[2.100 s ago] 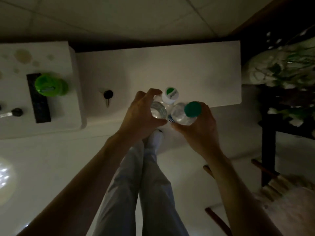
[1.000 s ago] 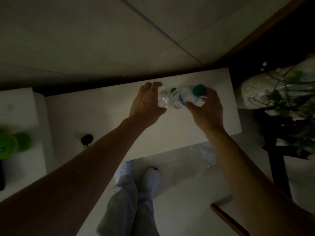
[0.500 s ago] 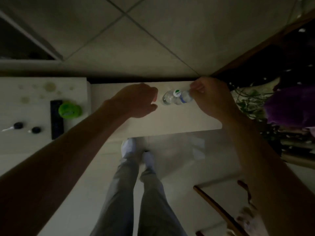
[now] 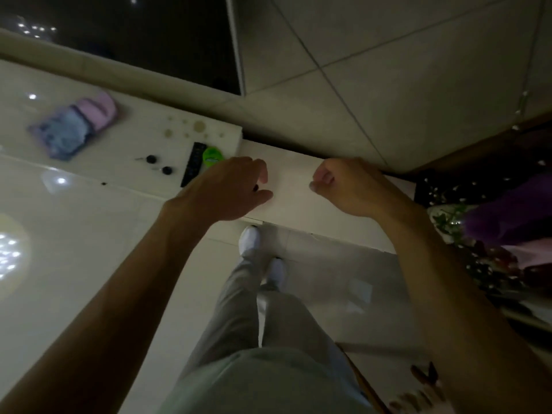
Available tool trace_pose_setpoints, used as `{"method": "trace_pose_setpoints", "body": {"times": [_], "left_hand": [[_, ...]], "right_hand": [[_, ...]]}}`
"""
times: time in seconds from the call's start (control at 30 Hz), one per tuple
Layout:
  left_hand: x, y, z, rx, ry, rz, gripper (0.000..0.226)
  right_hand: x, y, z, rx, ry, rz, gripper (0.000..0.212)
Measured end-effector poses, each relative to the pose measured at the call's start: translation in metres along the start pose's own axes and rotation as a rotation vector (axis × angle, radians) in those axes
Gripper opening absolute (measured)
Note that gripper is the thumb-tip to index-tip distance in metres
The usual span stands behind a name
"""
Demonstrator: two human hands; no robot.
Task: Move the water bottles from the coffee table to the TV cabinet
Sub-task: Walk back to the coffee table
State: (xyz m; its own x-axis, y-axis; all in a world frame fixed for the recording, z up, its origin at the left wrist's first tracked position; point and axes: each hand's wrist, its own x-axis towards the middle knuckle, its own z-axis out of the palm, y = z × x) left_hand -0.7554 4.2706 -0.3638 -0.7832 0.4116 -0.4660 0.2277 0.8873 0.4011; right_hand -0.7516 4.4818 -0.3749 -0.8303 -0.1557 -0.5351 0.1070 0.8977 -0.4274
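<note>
No water bottle shows in the head view. My left hand (image 4: 230, 186) hovers over the left end of the low white cabinet top (image 4: 291, 189), thumb and fingers spread in a loose curve with nothing in them. My right hand (image 4: 343, 186) hangs over the right part of the same top, fingers curled inward into a loose fist, with nothing visible inside. The strip of cabinet between the two hands is bare. My hands may hide part of the surface behind them.
A raised white section to the left carries a black remote (image 4: 192, 164), a green round object (image 4: 212, 155), two small black knobs (image 4: 150, 159) and a purple-blue pouch (image 4: 74, 128). A dark screen (image 4: 134, 40) stands behind. Purple flowers (image 4: 507, 210) crowd the right. My feet stand on glossy floor.
The bottles that stood between my hands are no longer visible. Both hands have pulled back from that spot and hold nothing. The view has swung left, showing more of the raised section.
</note>
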Motion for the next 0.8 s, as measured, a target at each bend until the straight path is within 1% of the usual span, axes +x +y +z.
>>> {"method": "trace_pose_setpoints", "body": {"times": [0.23, 0.47, 0.63, 0.8], "left_hand": [[-0.116, -0.008, -0.014, -0.091, 0.140, -0.214, 0.040], [-0.243, -0.058, -0.007, -0.186, 0.246, -0.429, 0.039], [-0.353, -0.099, 0.020, -0.255, 0.375, -0.590, 0.038], [-0.477, -0.125, 0.069, -0.328, 0.489, -0.734, 0.039]], "right_hand": [[-0.041, -0.098, 0.000, -0.155, -0.111, -0.219, 0.035], [-0.081, -0.207, 0.028, -0.286, -0.184, -0.459, 0.034], [-0.126, -0.294, 0.085, -0.393, -0.224, -0.619, 0.036], [-0.199, -0.377, 0.174, -0.496, -0.268, -0.799, 0.035]]}}
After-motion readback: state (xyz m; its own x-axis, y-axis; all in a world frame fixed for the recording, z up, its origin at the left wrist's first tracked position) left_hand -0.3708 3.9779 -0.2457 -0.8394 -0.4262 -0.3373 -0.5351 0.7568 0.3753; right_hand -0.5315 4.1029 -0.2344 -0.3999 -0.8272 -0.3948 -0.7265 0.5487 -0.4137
